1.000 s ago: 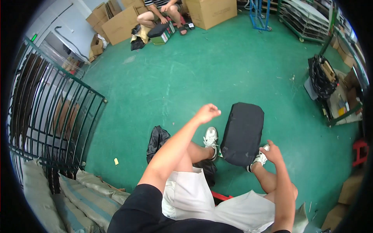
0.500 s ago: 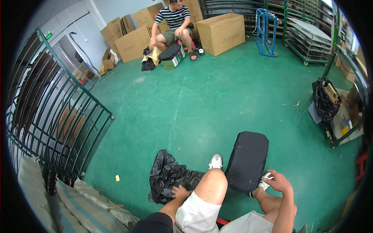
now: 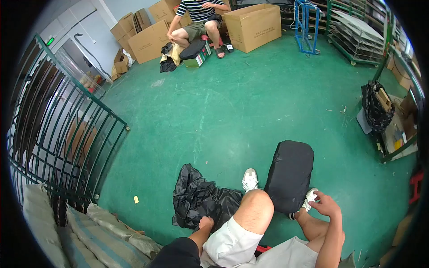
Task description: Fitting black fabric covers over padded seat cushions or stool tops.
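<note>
Crumpled on the floor to my left lies a black plastic bag. My left hand is closed on its near edge, with the fingertips partly hidden. Between my lower legs stands a long block wrapped in smooth black material, round at its corners. My right hand hangs by my right shin, just right of the block's near end. Its fingers are apart and curved, and nothing is in them.
Pale woven sacks lie at the lower left, below a green metal rack. Across the room another person sits among cardboard boxes, beside a smaller black-topped box. At right hangs a black trash bag.
My left hand, open over the bag before, has closed on its near edge. My right hand stays beside my shin. The far person's one hand has risen toward the chest. The view has tilted down slightly.
</note>
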`<control>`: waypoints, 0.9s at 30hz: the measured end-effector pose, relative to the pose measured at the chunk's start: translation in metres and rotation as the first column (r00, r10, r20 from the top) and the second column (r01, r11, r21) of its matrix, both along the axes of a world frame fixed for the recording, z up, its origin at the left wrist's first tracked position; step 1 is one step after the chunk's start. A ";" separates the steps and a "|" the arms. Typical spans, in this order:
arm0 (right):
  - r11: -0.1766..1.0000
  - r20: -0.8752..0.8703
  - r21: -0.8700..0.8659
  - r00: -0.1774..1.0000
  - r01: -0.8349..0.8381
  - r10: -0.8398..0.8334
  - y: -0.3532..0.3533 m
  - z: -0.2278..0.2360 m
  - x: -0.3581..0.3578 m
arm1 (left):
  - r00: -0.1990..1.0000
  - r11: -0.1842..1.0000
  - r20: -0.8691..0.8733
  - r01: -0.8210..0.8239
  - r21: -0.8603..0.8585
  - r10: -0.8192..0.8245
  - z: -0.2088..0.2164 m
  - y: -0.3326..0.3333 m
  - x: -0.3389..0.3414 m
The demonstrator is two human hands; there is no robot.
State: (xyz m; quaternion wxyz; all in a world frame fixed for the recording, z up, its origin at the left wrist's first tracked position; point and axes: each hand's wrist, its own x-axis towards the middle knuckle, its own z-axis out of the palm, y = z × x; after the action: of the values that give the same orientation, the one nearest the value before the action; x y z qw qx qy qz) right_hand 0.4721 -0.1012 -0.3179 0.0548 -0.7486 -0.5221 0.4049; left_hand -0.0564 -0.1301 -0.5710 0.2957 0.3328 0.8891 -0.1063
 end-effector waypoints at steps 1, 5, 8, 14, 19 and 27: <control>1.000 0.001 -0.003 1.000 0.004 -0.004 0.000 0.002 0.001 | 1.000 1.000 0.001 0.004 -0.003 -0.004 0.010 0.001 0.003; 1.000 -0.068 0.013 0.998 0.013 -0.012 0.017 0.017 -0.009 | 0.995 0.994 0.047 0.085 -0.063 -0.082 0.020 -0.009 -0.025; 0.999 -0.078 0.021 0.996 0.038 -0.037 0.010 0.020 -0.002 | 0.952 0.960 0.157 0.243 0.138 -0.264 0.066 -0.012 -0.013; 0.999 -0.098 0.035 0.995 0.026 -0.023 0.002 0.020 0.005 | 0.863 0.921 0.503 -0.230 0.313 0.045 0.117 -0.028 -0.035; 0.999 -0.112 0.040 0.994 -0.008 0.012 0.007 0.014 0.003 | 0.946 0.870 0.316 -0.090 0.485 -0.078 0.174 -0.020 -0.051; 0.994 -0.148 0.102 0.989 0.028 -0.013 0.011 0.015 0.004 | 0.877 0.441 0.261 -0.063 0.895 -0.404 0.339 0.104 0.000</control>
State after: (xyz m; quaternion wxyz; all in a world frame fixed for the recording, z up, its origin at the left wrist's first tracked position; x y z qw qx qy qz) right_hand 0.4763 -0.0902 -0.3031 0.1364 -0.7180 -0.5294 0.4308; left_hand -0.0568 -0.0256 -0.2319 0.2587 0.5421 0.6815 0.4180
